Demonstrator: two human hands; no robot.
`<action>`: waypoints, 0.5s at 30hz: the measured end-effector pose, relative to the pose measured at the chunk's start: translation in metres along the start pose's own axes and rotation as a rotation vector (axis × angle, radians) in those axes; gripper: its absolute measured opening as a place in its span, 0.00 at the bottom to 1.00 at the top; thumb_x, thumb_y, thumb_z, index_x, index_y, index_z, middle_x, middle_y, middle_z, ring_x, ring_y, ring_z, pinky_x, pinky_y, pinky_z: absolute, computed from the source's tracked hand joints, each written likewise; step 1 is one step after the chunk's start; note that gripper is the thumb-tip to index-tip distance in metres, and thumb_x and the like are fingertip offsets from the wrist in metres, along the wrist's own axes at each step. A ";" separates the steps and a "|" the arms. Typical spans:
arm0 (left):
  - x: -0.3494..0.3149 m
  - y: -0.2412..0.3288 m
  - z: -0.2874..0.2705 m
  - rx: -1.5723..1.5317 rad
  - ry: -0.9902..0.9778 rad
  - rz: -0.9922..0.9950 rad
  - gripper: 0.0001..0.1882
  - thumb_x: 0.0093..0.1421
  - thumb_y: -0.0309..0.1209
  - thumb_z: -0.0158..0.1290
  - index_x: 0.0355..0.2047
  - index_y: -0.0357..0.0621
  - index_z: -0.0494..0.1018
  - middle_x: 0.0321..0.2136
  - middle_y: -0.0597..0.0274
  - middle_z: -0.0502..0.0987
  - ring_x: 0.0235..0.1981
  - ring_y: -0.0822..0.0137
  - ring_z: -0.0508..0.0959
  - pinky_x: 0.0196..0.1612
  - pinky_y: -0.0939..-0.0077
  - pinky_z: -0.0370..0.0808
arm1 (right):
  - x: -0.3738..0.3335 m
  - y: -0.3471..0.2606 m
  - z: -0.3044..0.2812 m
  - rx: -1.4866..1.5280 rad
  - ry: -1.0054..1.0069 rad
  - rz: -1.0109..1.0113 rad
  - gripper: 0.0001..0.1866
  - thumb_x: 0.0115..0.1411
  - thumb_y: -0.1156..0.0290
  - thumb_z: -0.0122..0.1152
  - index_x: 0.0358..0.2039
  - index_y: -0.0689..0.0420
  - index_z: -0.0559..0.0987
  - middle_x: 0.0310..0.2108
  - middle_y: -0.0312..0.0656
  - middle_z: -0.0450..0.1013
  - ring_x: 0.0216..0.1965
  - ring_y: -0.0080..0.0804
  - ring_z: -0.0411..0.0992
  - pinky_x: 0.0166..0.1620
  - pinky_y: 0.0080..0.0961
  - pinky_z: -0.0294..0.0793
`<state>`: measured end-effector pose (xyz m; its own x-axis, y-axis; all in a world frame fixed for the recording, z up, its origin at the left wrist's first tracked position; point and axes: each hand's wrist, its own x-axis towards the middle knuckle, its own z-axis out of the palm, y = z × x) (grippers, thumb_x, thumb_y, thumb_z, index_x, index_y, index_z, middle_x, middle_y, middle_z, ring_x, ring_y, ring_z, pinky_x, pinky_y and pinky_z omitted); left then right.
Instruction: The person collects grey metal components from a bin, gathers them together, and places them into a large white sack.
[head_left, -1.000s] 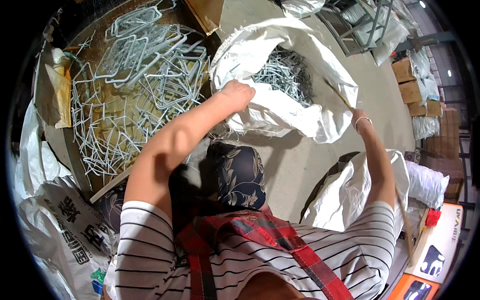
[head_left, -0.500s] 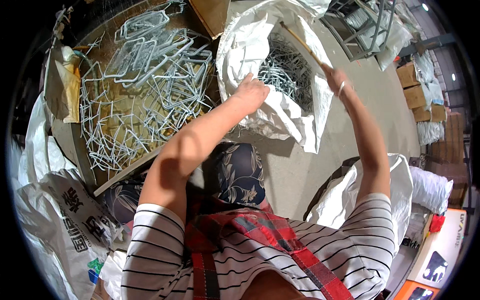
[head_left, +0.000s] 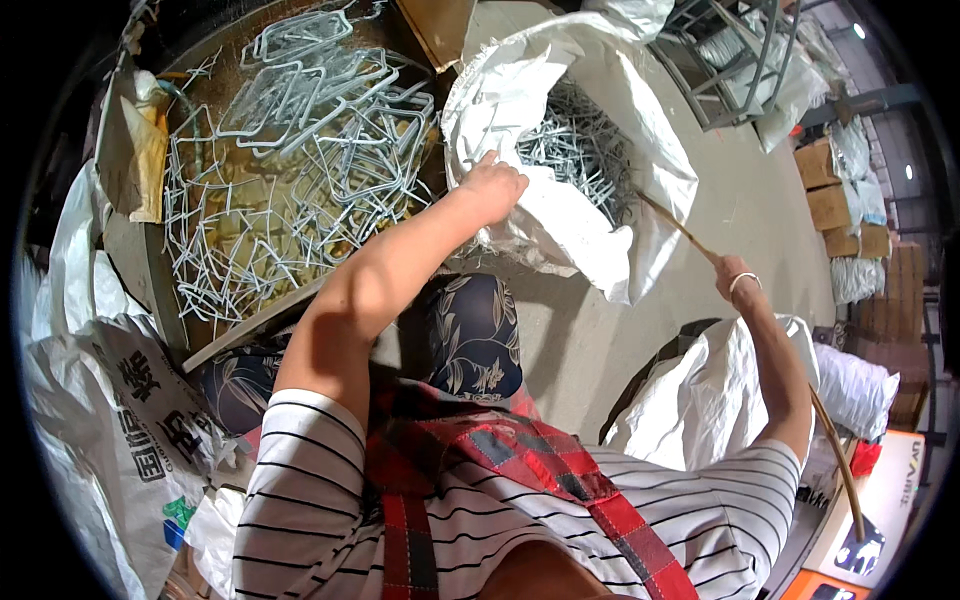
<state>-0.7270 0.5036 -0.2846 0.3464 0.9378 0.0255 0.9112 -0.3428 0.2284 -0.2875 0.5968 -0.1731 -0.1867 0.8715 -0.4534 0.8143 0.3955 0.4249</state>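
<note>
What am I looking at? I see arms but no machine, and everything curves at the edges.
No machine is working here: those are a person's bare arms. The picture comes from a wide fisheye camera worn on the head, looking down, which bends straight edges. The left hand touches the rim of an open white sack holding grey metal pieces. The right hand grips a long, thin stick, its far end reaching the sack's opening. To the left, bent metal rods lie tangled in a shallow tray.
</note>
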 end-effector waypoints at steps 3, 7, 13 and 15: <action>-0.006 -0.005 0.002 -0.018 -0.049 -0.081 0.12 0.48 0.24 0.43 0.35 0.41 0.67 0.34 0.54 0.71 0.44 0.59 0.69 0.57 0.59 0.51 | 0.021 0.000 0.007 0.078 0.105 -0.011 0.21 0.55 0.73 0.41 0.50 0.46 0.66 0.33 0.57 0.69 0.34 0.54 0.68 0.36 0.40 0.68; -0.006 0.007 0.001 -0.068 0.010 -0.021 0.17 0.48 0.27 0.47 0.41 0.41 0.66 0.41 0.52 0.68 0.49 0.59 0.65 0.57 0.58 0.50 | 0.009 -0.074 -0.051 0.313 0.268 0.013 0.19 0.55 0.72 0.42 0.48 0.49 0.68 0.33 0.57 0.69 0.36 0.54 0.68 0.37 0.40 0.67; -0.049 0.020 -0.026 -0.411 0.220 0.015 0.24 0.48 0.31 0.53 0.47 0.41 0.63 0.46 0.52 0.65 0.51 0.55 0.61 0.55 0.63 0.54 | 0.115 -0.117 -0.075 0.698 0.412 0.084 0.15 0.56 0.68 0.42 0.44 0.51 0.72 0.35 0.54 0.70 0.39 0.47 0.69 0.41 0.36 0.67; -0.084 0.005 -0.032 -0.456 0.308 -0.029 0.22 0.47 0.32 0.54 0.43 0.38 0.65 0.44 0.50 0.66 0.48 0.54 0.63 0.52 0.65 0.59 | 0.130 -0.132 -0.072 0.577 0.393 0.113 0.15 0.57 0.67 0.43 0.43 0.51 0.72 0.35 0.54 0.71 0.39 0.46 0.70 0.40 0.34 0.67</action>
<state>-0.7585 0.4251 -0.2545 0.1788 0.9430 0.2806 0.7067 -0.3215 0.6302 -0.4589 0.6786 -0.2316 -0.1797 0.9814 -0.0681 0.9815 0.1742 -0.0794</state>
